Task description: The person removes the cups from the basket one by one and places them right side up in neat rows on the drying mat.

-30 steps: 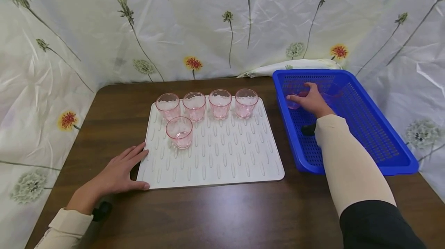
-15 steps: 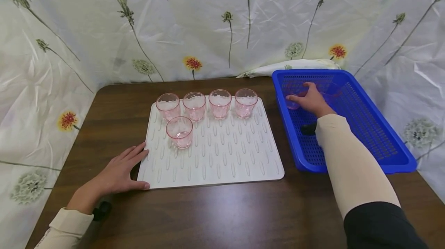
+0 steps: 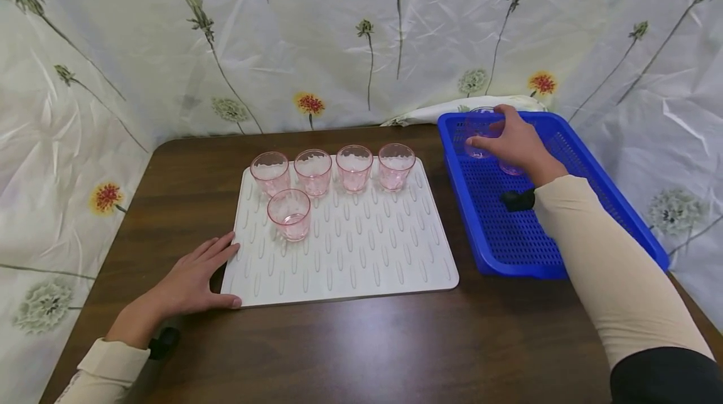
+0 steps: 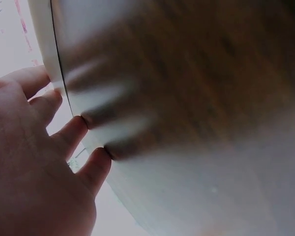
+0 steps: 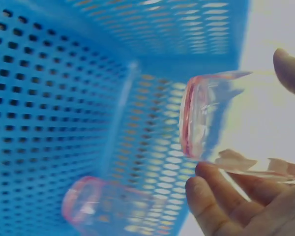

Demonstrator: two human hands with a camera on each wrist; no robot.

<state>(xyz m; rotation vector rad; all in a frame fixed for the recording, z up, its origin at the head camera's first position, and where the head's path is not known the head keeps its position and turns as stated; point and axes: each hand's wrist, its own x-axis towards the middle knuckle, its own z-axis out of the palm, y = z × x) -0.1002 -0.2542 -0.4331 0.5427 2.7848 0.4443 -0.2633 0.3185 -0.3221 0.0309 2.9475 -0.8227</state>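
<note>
My right hand (image 3: 516, 140) grips a clear pink drinking glass (image 3: 479, 134) over the back left of the blue basket (image 3: 471, 228). In the right wrist view the held glass (image 5: 201, 118) is upright in the basket's direction, thumb on one side and fingers on the other. Another pink glass (image 5: 108, 206) stands in the basket, mostly behind my hand in the head view. My left hand (image 3: 186, 281) lies with spread fingers at the left edge of the white drying mat (image 3: 361, 266), its fingertips and thumb touching that edge.
Along the mat's back edge stand several pink glasses (image 3: 354, 169) in a row. One more glass (image 3: 290, 216) stands in front of the row, at the left. Flowered sheeting (image 3: 316, 34) rises behind the brown table (image 3: 316, 347).
My right hand has lifted the glass up from inside the basket to about the height of its back rim. The left hand keeps its place on the mat.
</note>
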